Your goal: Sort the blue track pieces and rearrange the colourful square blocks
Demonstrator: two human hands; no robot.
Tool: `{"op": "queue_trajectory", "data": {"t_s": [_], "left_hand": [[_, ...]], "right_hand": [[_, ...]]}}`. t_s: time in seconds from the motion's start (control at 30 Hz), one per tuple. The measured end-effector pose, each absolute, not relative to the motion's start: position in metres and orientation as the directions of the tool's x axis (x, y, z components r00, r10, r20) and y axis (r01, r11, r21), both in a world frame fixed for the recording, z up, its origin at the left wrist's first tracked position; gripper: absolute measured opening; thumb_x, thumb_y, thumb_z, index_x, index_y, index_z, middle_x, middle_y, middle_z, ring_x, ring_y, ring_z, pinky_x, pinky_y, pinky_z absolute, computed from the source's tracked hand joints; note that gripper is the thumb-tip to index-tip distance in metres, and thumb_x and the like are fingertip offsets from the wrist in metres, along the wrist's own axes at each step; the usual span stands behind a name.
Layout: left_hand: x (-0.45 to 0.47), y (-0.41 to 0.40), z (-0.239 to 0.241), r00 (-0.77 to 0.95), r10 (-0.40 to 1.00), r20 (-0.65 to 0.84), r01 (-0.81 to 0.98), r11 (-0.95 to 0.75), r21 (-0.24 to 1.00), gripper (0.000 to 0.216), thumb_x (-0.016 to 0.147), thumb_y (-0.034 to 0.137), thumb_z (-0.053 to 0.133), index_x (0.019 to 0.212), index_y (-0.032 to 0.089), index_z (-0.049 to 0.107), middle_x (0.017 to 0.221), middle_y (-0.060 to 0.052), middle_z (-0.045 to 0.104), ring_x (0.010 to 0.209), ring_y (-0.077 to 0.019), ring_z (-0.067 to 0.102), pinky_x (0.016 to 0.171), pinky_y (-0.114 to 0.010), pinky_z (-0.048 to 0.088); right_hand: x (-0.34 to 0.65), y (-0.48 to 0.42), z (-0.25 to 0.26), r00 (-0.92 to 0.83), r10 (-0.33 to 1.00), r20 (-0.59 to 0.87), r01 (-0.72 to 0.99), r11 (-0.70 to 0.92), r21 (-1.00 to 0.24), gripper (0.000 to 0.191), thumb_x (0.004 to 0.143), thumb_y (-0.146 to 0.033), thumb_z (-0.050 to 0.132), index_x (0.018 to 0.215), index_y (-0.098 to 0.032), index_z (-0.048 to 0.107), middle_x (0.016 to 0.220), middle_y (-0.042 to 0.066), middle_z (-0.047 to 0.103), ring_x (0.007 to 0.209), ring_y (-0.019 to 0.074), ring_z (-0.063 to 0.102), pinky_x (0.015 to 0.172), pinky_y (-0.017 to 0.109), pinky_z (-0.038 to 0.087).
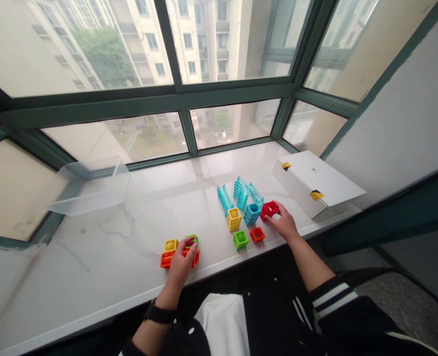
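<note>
On a white marble sill [137,232], my left hand [181,262] rests with curled fingers on a cluster of small plastic blocks: yellow [171,244], green [191,239] and orange [166,259]. My right hand [284,221] pinches a red cube block [268,209]. Beside it stand a blue cube [252,213], a yellow cube [234,218], a green cube [240,239] and a small orange cube [257,234]. Behind them lie three teal ribbed track pieces [240,192].
A clear plastic tub [92,190] stands at the sill's back left by the window. A white cardboard box [315,183] with yellow tape lies at the right end. Green window frames [189,133] run along the back, a wall on the right.
</note>
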State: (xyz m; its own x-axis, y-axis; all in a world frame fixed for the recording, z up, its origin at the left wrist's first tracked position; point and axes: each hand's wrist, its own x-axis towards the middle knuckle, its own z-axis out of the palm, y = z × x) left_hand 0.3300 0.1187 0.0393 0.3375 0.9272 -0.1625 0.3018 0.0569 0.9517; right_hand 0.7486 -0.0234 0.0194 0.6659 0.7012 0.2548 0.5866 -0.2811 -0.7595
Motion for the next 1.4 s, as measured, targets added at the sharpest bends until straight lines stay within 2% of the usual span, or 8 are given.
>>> {"op": "queue_trajectory", "data": {"t_s": [0.27, 0.53, 0.87, 1.23, 1.4], "left_hand": [[0.329, 0.119, 0.041, 0.352, 0.926, -0.139, 0.328, 0.017, 0.945, 0.054, 0.088, 0.064, 0.069, 0.120, 0.021, 0.072, 0.114, -0.011, 0.074, 0.108, -0.0277, 0.070, 0.098, -0.042, 0.053], [0.330, 0.118, 0.044, 0.360, 0.922, -0.140, 0.355, 0.003, 0.935, 0.050, 0.089, 0.063, 0.067, 0.116, 0.022, 0.073, 0.117, -0.010, 0.075, 0.109, -0.0281, 0.071, 0.100, -0.042, 0.052], [0.328, 0.118, 0.039, 0.387, 0.907, -0.167, 0.326, 0.035, 0.945, 0.053, 0.090, 0.064, 0.067, 0.120, 0.021, 0.071, 0.119, -0.012, 0.075, 0.117, -0.0307, 0.070, 0.102, -0.044, 0.052], [0.329, 0.117, 0.042, 0.378, 0.912, -0.157, 0.349, 0.016, 0.937, 0.052, 0.089, 0.065, 0.066, 0.117, 0.021, 0.073, 0.119, -0.012, 0.075, 0.116, -0.0304, 0.070, 0.105, -0.045, 0.050], [0.330, 0.118, 0.043, 0.367, 0.921, -0.135, 0.327, 0.008, 0.945, 0.051, 0.086, 0.064, 0.069, 0.114, 0.021, 0.075, 0.119, -0.012, 0.076, 0.116, -0.0302, 0.070, 0.104, -0.043, 0.052]], "right_hand": [[0.750, -0.020, 0.005, 0.663, 0.723, 0.195, 0.546, -0.289, -0.786, 0.074, 0.080, -0.050, 0.077, 0.147, -0.027, 0.055, 0.142, 0.011, 0.067, 0.122, 0.0326, 0.069, 0.106, 0.054, 0.058], [0.749, -0.018, 0.002, 0.679, 0.718, 0.155, 0.472, -0.264, -0.841, 0.078, 0.077, -0.053, 0.079, 0.145, -0.021, 0.056, 0.135, 0.016, 0.068, 0.111, 0.0310, 0.072, 0.095, 0.051, 0.064], [0.750, -0.018, 0.002, 0.673, 0.722, 0.161, 0.482, -0.264, -0.836, 0.076, 0.077, -0.051, 0.078, 0.143, -0.020, 0.057, 0.138, 0.017, 0.065, 0.117, 0.0326, 0.069, 0.099, 0.052, 0.063], [0.750, -0.017, -0.005, 0.682, 0.709, 0.176, 0.497, -0.274, -0.823, 0.075, 0.078, -0.051, 0.076, 0.145, -0.024, 0.056, 0.139, 0.014, 0.065, 0.121, 0.0326, 0.068, 0.102, 0.054, 0.061], [0.746, -0.017, -0.006, 0.685, 0.709, 0.169, 0.470, -0.253, -0.846, 0.077, 0.077, -0.052, 0.077, 0.145, -0.022, 0.056, 0.139, 0.016, 0.065, 0.120, 0.0324, 0.070, 0.101, 0.052, 0.061]]}}
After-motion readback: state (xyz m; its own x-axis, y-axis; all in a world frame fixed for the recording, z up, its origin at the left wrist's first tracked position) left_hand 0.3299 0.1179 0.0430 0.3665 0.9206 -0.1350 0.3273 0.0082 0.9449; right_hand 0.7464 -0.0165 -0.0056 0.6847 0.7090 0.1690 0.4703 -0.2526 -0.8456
